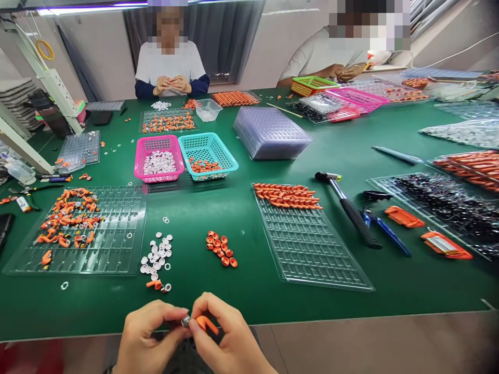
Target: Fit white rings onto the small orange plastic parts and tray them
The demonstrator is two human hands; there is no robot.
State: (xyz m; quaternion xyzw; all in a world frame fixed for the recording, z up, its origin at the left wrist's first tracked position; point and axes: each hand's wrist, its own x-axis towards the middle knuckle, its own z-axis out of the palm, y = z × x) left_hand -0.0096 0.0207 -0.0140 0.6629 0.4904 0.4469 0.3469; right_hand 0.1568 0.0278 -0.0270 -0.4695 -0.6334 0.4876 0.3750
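Observation:
At the table's near edge, my right hand (224, 332) is closed on an orange hook-shaped plastic part (208, 324). My left hand (150, 335) pinches a small silvery round piece (186, 321) that meets the end of the orange part. Just beyond my hands lie loose white discs (156, 254), with an orange part (155, 284) and a white ring (167, 287) beside them. To their right is a cluster of orange round caps (222, 249). A clear tray (117, 254) at the left carries a heap of orange parts (70, 215).
A pink basket (138, 171) and a blue basket (234, 163) stand mid-table. On the right are a clear tray (319, 254) with rows of orange parts, a hammer (351, 213) and pliers (390, 234). Stacked trays (273, 132) stand behind. Two people work across the table.

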